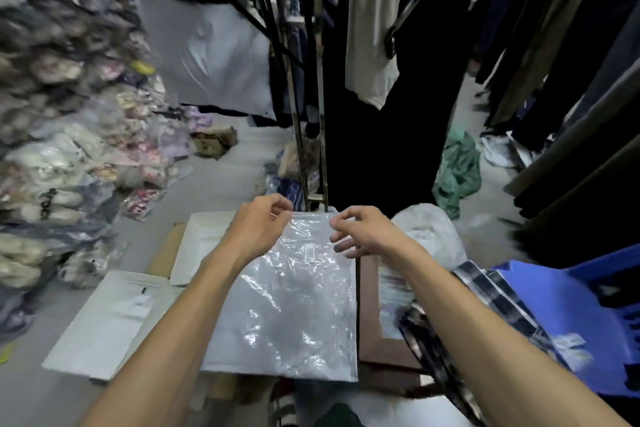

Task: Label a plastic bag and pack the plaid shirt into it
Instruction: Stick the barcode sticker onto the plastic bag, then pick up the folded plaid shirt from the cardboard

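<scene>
A clear plastic bag [294, 302] lies flat in front of me on a stack of boxes, with a small white label [310, 252] stuck near its top. My left hand [258, 227] pinches the bag's top left edge. Just over the top right corner, my right hand [367, 232] hovers with curled, spread fingers and holds nothing. The black-and-white plaid shirt [485, 308] lies crumpled to the right, partly under my right forearm.
White flat boxes [114, 319] lie left of the bag and a brown box [384, 347] sits under its right side. A blue crate [581, 315] stands at the right. Packed garments are piled high on the left. A clothes rack [311, 114] stands ahead.
</scene>
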